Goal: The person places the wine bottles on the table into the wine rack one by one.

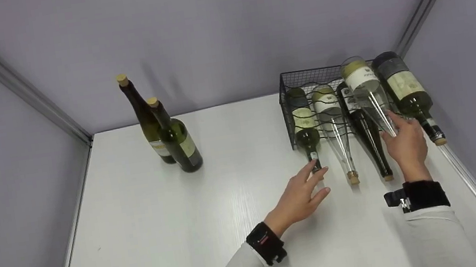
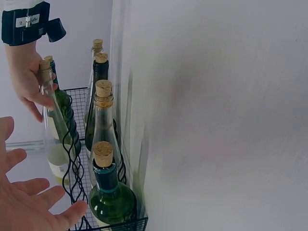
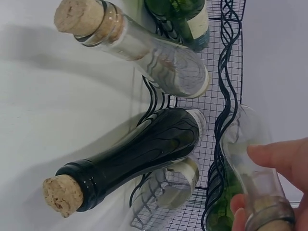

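My right hand (image 1: 407,142) grips the neck of a clear glass bottle (image 1: 363,78), which lies on the upper level of a black wire wine rack (image 1: 285,117). In the right wrist view the thumb and fingers wrap this clear bottle (image 3: 257,178) below its cork. My left hand (image 1: 298,197) holds nothing, its fingers spread close to the neck of a green bottle (image 1: 308,137) on the lower level. Beside that green bottle lie another clear bottle (image 1: 337,133) and a dark bottle (image 1: 369,140), corks toward me. A further green bottle (image 1: 405,82) rests on top at the right.
Two corked bottles stand upright on the left of the white table (image 1: 141,240): a tall brown-green bottle (image 1: 148,123) and a shorter green bottle (image 1: 179,141). Grey wall panels (image 1: 205,31) close in the back and both sides. The rack stands in the back right corner.
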The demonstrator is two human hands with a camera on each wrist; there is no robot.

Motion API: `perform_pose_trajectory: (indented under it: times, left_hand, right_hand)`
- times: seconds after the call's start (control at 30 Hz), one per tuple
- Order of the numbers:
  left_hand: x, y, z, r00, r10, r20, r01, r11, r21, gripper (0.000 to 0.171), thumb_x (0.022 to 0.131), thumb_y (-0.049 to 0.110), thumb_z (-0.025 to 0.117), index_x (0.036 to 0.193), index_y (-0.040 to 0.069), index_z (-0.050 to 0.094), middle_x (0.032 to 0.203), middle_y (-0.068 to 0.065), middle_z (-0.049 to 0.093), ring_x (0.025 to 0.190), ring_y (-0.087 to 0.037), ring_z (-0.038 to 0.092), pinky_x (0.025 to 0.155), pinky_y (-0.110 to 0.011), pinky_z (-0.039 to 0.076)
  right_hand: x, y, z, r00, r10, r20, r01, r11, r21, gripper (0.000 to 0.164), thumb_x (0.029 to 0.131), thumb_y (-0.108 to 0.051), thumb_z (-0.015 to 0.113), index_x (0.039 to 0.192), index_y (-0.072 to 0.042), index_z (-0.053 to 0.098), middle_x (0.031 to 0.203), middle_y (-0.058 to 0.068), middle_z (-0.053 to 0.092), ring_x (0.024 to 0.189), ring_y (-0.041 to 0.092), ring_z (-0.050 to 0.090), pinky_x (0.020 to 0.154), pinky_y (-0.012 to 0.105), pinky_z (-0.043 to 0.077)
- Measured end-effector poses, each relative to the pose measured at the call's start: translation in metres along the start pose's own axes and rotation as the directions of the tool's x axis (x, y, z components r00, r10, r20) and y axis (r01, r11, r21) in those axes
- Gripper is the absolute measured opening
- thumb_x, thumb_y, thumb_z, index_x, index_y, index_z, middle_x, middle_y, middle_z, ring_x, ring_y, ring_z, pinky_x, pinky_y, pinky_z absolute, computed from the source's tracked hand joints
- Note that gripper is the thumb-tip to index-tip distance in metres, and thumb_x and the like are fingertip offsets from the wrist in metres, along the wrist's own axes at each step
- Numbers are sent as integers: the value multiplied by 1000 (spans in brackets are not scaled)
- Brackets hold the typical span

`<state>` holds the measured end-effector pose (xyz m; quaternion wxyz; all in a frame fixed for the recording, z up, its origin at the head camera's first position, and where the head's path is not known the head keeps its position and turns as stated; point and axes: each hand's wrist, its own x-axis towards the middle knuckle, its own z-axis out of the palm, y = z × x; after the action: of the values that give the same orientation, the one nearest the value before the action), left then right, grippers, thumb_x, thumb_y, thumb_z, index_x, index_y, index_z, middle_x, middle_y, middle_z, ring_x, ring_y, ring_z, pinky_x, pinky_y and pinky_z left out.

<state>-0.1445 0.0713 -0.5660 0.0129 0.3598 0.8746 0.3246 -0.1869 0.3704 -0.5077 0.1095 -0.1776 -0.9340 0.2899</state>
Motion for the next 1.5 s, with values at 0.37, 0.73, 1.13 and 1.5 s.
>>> perform_pose_trajectory:
  times: [0.37,0.73,1.13,1.5]
  left_hand:
    - [-1,0,0,1000,0,-9,0,1000,8,52,104,43,45,150,22,40,158,-10,28,142,-21,30,112,-41,32]
    - [-2,-2,-1,1000,19,-13,-19,1000,-2,51,104,42,44,150,19,40,156,-15,30,141,-24,32,111,-44,33]
    - [-3,-5,-2,1000,-4,-15,4,1000,-8,50,104,42,44,150,22,40,155,-12,34,143,-22,28,112,-43,31]
    - [-11,-10,-2,999,-30,-39,29,999,-29,48,104,42,45,148,24,43,156,-14,30,142,-25,31,109,-46,35]
  right_hand:
    - [-6,4,14,986,-71,-153,61,996,-69,57,88,-9,71,142,-22,55,123,26,50,90,51,58,63,62,44]
    - [-6,8,9,998,-56,-6,55,997,-53,65,93,-15,68,152,-23,40,133,32,40,99,53,53,69,63,44]
    - [-7,9,11,989,-133,-65,132,991,-14,65,92,-18,71,150,-15,43,129,35,42,112,55,47,84,66,40]
    - [-20,-9,13,967,-191,-167,193,981,1,59,93,-19,69,146,-9,47,138,31,39,124,54,37,92,73,31]
